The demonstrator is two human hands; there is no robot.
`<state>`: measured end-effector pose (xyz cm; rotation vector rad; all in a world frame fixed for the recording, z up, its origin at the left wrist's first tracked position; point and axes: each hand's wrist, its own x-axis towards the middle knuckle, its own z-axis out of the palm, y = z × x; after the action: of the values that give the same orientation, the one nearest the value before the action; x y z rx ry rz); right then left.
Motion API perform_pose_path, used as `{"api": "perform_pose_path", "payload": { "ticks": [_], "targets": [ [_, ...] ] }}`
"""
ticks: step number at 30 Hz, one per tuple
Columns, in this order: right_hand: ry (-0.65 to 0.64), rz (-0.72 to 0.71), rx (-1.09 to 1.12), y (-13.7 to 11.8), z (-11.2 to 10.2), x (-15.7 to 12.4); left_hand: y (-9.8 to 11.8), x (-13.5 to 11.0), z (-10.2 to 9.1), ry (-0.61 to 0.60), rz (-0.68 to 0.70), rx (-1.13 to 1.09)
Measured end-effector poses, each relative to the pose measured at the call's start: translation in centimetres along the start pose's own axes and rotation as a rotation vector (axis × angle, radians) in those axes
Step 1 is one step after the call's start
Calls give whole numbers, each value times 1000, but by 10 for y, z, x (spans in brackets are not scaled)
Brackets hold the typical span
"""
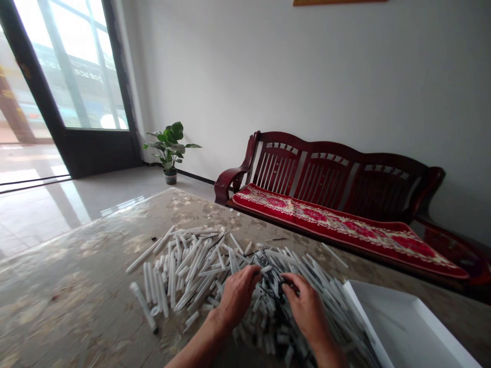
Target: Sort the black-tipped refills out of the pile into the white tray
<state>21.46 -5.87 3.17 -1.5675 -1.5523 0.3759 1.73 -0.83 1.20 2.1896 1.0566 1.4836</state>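
My left hand (238,292) is closed in a pinch on a short whitish tube piece (265,269), held over the heap. A short gap to its right, my right hand (307,305) pinches with thumb and forefinger at something small and dark, too blurred to name. Beneath both hands lie short pale and black pieces (268,306), heaped together. Long white, translucent tubes (192,260), resembling pen barrels, are piled to the left. More long tubes (326,281) lie slanting on the right. One tube with a dark end (144,308) lies apart at the left front.
An open white box (406,317) stands at the right, beside the tubes. The table has a patterned cover (88,286). Behind it are a dark red wooden bench (326,163) with a red floral cushion (337,222), a potted plant (170,148) and a glass door (84,66).
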Motion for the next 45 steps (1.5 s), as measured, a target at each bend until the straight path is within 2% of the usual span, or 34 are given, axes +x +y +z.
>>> {"api": "perform_pose_path", "payload": {
  "ticks": [3,6,8,12,18,21,23,25,29,31,33,36,40,43,45],
  "targets": [
    [31,8,1,-5,3,-2,7,2,-1,127,-197,-277],
    [25,-5,1,-9,6,-3,13,7,-3,252,-337,-564],
    [19,-9,-10,-11,7,-3,15,10,-2,296,-425,-745],
    [38,12,21,-16,8,-4,16,11,4,322,-594,-1013],
    [-188,194,315,-27,16,-12,23,7,14,272,-721,-1209],
    [-288,254,461,-29,22,-15,28,6,16,232,-767,-1227],
    [-316,254,462,-31,25,-15,29,5,16,221,-778,-1222],
    [-271,192,356,-32,26,-15,30,5,17,239,-789,-1208],
    [-58,-56,0,-29,28,-17,24,8,16,329,-845,-1161],
    [24,-143,-108,-24,29,-18,18,11,14,393,-871,-1134],
    [43,-146,-160,-19,31,-19,12,15,10,453,-873,-1098],
    [-1,-74,-182,-14,34,-19,7,19,5,484,-851,-1052],
    [-6,-51,-89,-16,33,-18,6,15,8,428,-742,-932],
    [63,-30,22,-21,25,-15,7,7,14,327,-570,-718],
    [95,46,133,-24,20,-13,8,1,16,237,-452,-532]
  ]
}}
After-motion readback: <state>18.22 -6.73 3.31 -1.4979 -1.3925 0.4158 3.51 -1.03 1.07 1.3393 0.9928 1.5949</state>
